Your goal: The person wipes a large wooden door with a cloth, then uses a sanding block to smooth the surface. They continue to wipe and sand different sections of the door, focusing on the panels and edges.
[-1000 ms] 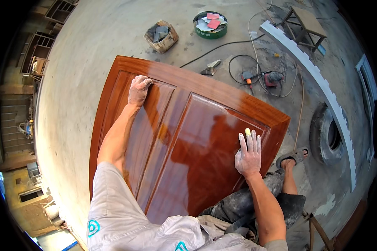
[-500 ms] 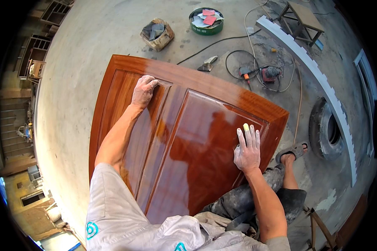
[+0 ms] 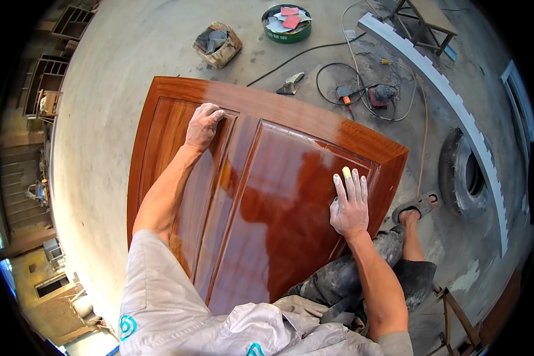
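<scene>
A glossy reddish-brown wooden door [image 3: 279, 196] with raised panels lies flat in front of me. My left hand [image 3: 203, 126] reaches far forward with its fingers curled on the moulding near the door's far end; I cannot tell whether something small is under them. My right hand [image 3: 349, 204] lies flat and spread on the right panel near the door's right edge, dusty, with a yellowish tip on one finger. My grey-trousered leg [image 3: 362, 267] and sandalled foot [image 3: 415, 207] stick out to the right of the door.
On the concrete floor beyond the door sit a box of scraps [image 3: 217, 43], a green tub of sheets [image 3: 286, 22], a power tool with coiled cable [image 3: 368, 95] and a small scraper [image 3: 291, 83]. A tyre [image 3: 466, 175] and a long white moulding [image 3: 457, 113] lie at the right.
My left hand has slid slightly along the far moulding. My right hand has stayed flat on the right panel.
</scene>
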The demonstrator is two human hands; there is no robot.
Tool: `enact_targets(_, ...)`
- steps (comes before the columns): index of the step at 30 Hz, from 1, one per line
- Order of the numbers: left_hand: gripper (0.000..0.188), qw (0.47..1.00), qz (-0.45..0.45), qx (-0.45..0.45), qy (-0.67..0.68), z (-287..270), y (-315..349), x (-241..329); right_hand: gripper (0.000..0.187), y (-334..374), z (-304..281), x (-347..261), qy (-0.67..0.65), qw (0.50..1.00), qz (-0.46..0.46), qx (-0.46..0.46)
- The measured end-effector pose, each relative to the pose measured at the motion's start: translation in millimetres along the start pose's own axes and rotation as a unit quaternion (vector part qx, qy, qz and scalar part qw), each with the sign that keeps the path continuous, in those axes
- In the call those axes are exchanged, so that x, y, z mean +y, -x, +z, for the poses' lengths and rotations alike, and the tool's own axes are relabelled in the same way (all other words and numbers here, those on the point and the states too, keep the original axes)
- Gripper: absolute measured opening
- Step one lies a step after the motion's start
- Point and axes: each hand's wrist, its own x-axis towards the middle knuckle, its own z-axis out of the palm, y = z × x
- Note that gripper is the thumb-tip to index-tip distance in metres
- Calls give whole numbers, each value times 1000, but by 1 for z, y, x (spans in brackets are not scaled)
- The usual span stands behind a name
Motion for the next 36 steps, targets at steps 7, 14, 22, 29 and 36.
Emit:
enact_targets(7, 13, 995, -74, -16, -69, -21, 2, -15, 73, -1, 3, -1, 5, 1000, 1, -2)
enact_targets(14, 12, 945, -286, 81, 134, 9, 28, 84, 73, 0, 2, 2, 8, 1000, 2, 1)
enact_targets(22, 12, 959, -252, 127, 36, 36, 5, 83, 72, -1, 4, -3, -4, 1000, -1, 5)
enact_targets(29, 20, 900, -379, 191, 95, 7, 56, 123, 76, 2, 1, 6, -1, 1000, -1, -8)
enact_targets(36, 45, 852, -458, 247, -49, 48, 67, 34, 78, -7, -2, 5, -29, 999, -5, -20)
